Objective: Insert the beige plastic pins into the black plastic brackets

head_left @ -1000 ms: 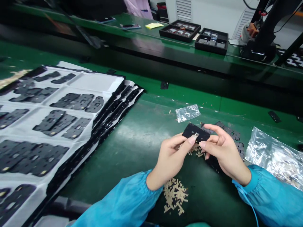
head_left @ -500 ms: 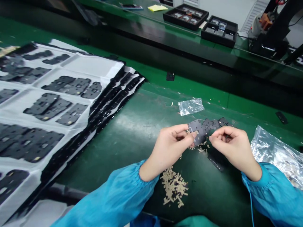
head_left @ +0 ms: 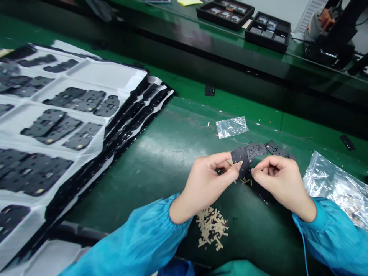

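spreading under everything, green bench (head_left: 253, 237): a broad flat surface, probably so small parts can lie loose within reach.
tray stack (head_left: 112, 76): layered at the left, white-lined; black parts (head_left: 48, 126) lie overlapping in its compartments, seemingly sorted there to one side of the hands.
large clear bag (head_left: 330, 172): at the right beside the right sleeve, small pieces inside, perhaps placed there as a nearby supply.
left hand (head_left: 207, 180): closed in a grip, thumb on the face of the black plate and fingers behind, which likely steadies it with its right edge exposed.
right hand (head_left: 283, 182): fingers curled, thumb and forefinger pinched together just beside that edge; whether a tiny piece sits between them, i cannot tell.
small clear bag (head_left: 232, 127): flat on the bench beyond the hands, apparently out of their way.
beige heap (head_left: 212, 226): short strips piled nearest the body, probably for easy picking.
black plate (head_left: 241, 153): in the left hand, between the hands, face turned toward the head camera, perhaps for a better look; more plates (head_left: 276, 147) lie behind.
loose strips (head_left: 245, 181): scattered below the plate, partly hidden.
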### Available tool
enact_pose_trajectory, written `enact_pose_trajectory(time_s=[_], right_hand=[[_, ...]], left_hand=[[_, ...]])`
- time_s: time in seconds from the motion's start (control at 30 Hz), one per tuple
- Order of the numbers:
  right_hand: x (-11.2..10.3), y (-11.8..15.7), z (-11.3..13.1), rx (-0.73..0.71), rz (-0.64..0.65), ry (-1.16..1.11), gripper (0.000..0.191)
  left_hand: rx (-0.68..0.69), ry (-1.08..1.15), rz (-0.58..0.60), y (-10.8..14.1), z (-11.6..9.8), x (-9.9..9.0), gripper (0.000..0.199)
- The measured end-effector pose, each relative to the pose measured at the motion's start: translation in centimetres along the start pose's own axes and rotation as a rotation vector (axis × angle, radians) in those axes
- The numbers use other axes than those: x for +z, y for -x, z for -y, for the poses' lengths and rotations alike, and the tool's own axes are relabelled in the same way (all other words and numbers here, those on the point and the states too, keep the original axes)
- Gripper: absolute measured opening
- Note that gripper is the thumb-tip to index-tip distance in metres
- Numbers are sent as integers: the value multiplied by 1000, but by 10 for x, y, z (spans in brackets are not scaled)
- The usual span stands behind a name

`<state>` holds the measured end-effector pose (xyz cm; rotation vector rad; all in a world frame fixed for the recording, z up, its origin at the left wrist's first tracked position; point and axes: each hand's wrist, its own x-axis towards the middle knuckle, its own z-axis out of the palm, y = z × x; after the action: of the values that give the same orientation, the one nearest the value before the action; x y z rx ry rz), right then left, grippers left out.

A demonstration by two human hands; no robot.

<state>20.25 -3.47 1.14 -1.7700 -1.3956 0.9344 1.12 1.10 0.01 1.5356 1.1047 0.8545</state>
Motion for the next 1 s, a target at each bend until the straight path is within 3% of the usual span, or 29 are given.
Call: enact_pose_trajectory(time_s=[1.0], right_hand=[[0,-1,3,66,36,-56,10]], left_hand=[[40,-40,2,1,1,1,20]])
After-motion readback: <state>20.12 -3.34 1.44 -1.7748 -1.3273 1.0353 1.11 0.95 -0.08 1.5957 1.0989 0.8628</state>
